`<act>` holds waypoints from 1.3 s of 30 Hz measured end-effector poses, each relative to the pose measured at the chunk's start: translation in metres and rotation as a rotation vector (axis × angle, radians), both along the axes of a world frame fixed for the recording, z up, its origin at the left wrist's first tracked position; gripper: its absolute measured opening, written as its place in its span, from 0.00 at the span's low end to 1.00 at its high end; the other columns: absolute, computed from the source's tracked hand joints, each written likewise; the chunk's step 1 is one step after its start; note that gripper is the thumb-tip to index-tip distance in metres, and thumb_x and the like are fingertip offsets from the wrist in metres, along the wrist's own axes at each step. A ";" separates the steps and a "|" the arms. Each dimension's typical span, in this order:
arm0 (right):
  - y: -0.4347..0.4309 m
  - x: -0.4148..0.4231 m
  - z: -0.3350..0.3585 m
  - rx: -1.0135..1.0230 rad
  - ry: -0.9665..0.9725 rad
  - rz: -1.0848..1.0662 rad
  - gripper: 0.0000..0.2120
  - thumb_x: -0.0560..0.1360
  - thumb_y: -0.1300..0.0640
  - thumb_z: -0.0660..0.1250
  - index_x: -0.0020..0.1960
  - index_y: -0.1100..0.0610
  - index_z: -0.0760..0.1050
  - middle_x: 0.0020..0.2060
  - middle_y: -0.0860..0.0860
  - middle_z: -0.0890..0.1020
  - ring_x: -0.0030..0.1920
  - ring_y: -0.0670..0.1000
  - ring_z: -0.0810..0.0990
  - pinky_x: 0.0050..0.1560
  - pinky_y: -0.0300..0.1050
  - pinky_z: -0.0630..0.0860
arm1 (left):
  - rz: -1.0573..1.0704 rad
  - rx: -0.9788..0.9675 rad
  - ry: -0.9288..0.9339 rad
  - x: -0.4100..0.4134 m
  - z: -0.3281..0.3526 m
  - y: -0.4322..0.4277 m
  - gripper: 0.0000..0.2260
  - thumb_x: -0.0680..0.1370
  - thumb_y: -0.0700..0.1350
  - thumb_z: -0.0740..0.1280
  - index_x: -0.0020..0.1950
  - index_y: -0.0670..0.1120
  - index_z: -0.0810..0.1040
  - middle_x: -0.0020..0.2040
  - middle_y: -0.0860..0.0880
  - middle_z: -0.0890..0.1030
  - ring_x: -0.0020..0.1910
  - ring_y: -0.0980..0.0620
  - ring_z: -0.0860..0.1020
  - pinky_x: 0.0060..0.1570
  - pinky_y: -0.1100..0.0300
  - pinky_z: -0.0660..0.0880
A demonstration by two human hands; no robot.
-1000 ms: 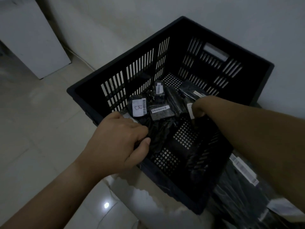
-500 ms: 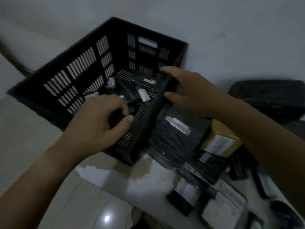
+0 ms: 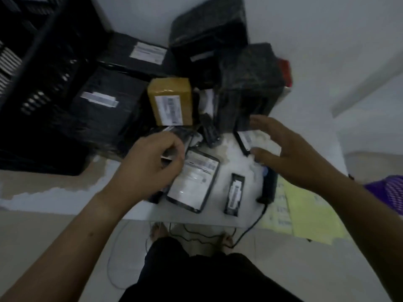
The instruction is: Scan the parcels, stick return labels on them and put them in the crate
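We are leaning over a white table [image 3: 231, 154] with both bare arms reaching in. Our left hand [image 3: 152, 159] is hovering with its fingers curled in toward the thumb, just over the top corner of a flat parcel [image 3: 194, 182] bearing a large white label. A pale edge is showing under the fingers, but in the blur we cannot tell whether they are pinching anything. Our right hand [image 3: 281, 153] is hanging relaxed with its fingers spread, holding nothing, above a small labelled black parcel [image 3: 247, 139]. A narrow black parcel [image 3: 234, 192] with a barcode strip is lying between the flat parcel and a dark corded device [image 3: 270, 186], apart from both. Further back, a brown taped parcel [image 3: 170, 101] is standing among several black-wrapped parcels: one [image 3: 104, 101] is lying against the crate, another [image 3: 144, 53] behind it, and a bulky one [image 3: 250, 83] is sitting just beyond our right fingertips. The black slatted crate [image 3: 37, 68] is sitting at the far left of the table, well away from both hands. Yellow sheets [image 3: 305, 214] are lying at the right edge of the table, beside a purple basket [image 3: 390, 192].
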State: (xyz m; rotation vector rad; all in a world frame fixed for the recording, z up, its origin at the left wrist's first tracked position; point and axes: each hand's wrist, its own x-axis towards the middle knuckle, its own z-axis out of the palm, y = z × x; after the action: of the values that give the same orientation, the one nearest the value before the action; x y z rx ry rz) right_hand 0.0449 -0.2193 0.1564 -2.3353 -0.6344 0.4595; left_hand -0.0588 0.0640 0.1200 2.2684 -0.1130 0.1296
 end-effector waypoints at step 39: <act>-0.079 0.003 -0.147 0.346 0.802 -0.833 0.10 0.75 0.56 0.73 0.50 0.62 0.77 0.46 0.63 0.80 0.48 0.61 0.81 0.47 0.56 0.81 | 0.450 -0.758 0.681 0.046 -0.102 -0.141 0.09 0.81 0.42 0.69 0.61 0.49 0.74 0.52 0.48 0.84 0.45 0.56 0.84 0.43 0.62 0.79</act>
State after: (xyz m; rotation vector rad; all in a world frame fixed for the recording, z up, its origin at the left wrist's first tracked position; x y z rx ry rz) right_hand 0.0479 -0.2981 0.0091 -1.6610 0.5775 0.7300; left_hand -0.0128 -0.0775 0.0182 1.4421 0.6926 -0.3199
